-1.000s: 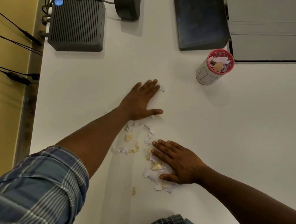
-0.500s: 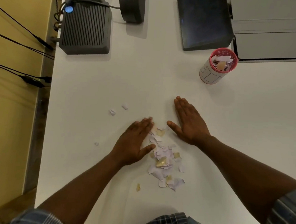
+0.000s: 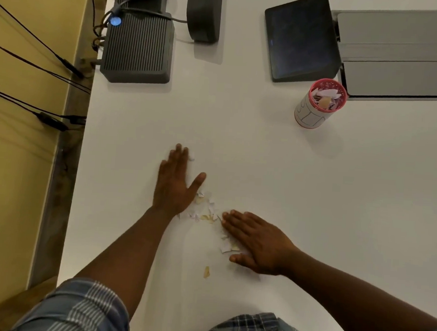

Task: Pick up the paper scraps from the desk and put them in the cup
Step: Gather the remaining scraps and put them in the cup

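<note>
A red-rimmed cup (image 3: 320, 103) stands upright at the far right of the white bench (image 3: 264, 155), already partly filled with paper scraps. Your left hand (image 3: 176, 181) lies flat and open, fingers together and thumb spread, its palm edge touching the loose paper scraps (image 3: 206, 208). Your right hand (image 3: 254, 241) also rests flat and open, covering some scraps and gripping nothing, with one stray yellow scrap (image 3: 206, 271) lying just nearer you

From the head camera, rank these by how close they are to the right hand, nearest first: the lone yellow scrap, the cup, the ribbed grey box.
From the right hand:
1. Lone yellow scrap, just left of the thumb, nearer the person.
2. Cup, farther up the desk, to the right.
3. Ribbed grey box, far left corner.
</note>
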Tool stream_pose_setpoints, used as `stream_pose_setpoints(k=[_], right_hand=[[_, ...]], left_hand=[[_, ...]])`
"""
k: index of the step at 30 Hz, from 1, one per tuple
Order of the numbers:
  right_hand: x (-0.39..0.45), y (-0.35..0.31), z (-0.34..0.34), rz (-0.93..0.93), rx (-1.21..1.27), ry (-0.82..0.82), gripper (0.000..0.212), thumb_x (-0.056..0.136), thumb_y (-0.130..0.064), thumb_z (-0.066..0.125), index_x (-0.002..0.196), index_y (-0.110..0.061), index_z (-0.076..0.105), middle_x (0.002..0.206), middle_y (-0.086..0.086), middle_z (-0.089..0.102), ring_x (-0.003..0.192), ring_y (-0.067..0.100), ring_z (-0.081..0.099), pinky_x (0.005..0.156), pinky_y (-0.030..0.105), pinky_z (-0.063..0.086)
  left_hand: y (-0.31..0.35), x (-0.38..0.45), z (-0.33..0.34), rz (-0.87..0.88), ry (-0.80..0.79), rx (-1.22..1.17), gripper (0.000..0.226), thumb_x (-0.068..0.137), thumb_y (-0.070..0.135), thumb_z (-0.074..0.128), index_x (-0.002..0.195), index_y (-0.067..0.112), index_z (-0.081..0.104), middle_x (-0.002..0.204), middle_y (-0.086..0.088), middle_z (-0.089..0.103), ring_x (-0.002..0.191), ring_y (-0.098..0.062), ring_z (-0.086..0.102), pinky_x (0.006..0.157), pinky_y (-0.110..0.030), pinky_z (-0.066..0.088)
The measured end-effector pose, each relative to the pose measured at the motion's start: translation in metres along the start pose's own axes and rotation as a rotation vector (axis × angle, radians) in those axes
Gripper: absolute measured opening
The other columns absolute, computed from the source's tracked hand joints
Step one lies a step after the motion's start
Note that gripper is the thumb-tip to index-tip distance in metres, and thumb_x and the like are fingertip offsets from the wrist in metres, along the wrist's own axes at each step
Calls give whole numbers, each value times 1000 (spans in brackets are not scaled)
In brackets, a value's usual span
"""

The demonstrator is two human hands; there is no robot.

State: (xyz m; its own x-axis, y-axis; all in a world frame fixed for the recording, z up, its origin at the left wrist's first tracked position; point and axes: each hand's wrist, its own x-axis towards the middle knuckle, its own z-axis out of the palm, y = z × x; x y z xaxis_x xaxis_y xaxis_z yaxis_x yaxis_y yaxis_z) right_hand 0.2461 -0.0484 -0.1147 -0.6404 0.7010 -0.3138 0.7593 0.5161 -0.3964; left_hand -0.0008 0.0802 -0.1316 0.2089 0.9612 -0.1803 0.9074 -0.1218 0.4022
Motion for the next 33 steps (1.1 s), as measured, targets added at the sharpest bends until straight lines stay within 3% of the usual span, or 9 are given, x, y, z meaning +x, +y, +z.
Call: stream_pose_setpoints(k=[5, 8, 13, 18, 22, 26, 30, 33], right_hand=[[-47, 2, 3, 348, 114, 181, 79, 93, -68, 27, 152, -19, 5, 160, -1, 4, 147, 11, 4, 119, 33, 11], [-71, 5, 12, 450, 150, 201, 89, 88, -73, 34, 152, -20, 2, 161, 0, 2, 148, 12, 3, 119, 34, 15], [-93, -8, 34, 401, 110, 155, 109, 74, -84, 44, 152, -17, 8, 161, 10, 3, 148, 26, 6, 117, 44, 14], [-83, -20, 44, 371, 75, 138, 116, 66, -91, 40, 152, -20, 9, 160, 16, 2, 146, 35, 5, 115, 53, 13], [-48, -22, 32, 328, 60, 143, 113, 69, -91, 34, 152, -22, 3, 159, 16, -1, 146, 36, 1, 114, 52, 12], [-6, -16, 20, 289, 57, 160, 104, 75, -87, 28, 151, -27, -10, 159, 7, -16, 147, 27, -12, 120, 45, 3], [13, -2, 13, 333, 95, 203, 88, 83, -80, 17, 146, -33, -21, 156, -4, -22, 144, 13, -18, 119, 34, 2], [6, 11, 10, 369, 118, 205, 81, 86, -75, 12, 147, -29, -15, 156, -6, -15, 144, 10, -12, 120, 35, 10]], left_hand=[[37, -15, 21, 216, -129, 65, 80, 89, 69, 16, 151, 19, 4, 160, 2, -3, 146, -11, -8, 121, -40, 4], [51, -39, 30, 300, -179, 63, 77, 91, 67, 16, 151, 20, 5, 160, 3, -2, 146, -10, -7, 120, -42, 9], [56, -94, 24, 317, -120, -135, 75, 93, 59, 38, 151, 23, 8, 160, 6, 5, 147, -10, 5, 118, -40, 23], [25, -161, 16, 168, 8, -32, 107, 77, 70, 55, 150, 9, 6, 160, -12, -1, 147, -28, 4, 117, -49, 17], [6, -193, 25, 35, -110, 140, 125, 63, 88, 49, 150, 11, 3, 158, -19, -7, 145, -38, -5, 114, -58, 5], [15, -174, 34, 3, -181, 232, 123, 62, 93, 39, 151, 15, 2, 158, -19, -9, 145, -40, -7, 111, -65, 1], [33, -129, 36, 40, -140, 212, 118, 66, 91, 36, 150, 18, -4, 157, -17, -14, 145, -37, -12, 113, -62, 3], [50, -100, 38, 72, -136, 204, 117, 66, 91, 32, 150, 20, -9, 157, -15, -17, 145, -33, -15, 116, -57, 1]])
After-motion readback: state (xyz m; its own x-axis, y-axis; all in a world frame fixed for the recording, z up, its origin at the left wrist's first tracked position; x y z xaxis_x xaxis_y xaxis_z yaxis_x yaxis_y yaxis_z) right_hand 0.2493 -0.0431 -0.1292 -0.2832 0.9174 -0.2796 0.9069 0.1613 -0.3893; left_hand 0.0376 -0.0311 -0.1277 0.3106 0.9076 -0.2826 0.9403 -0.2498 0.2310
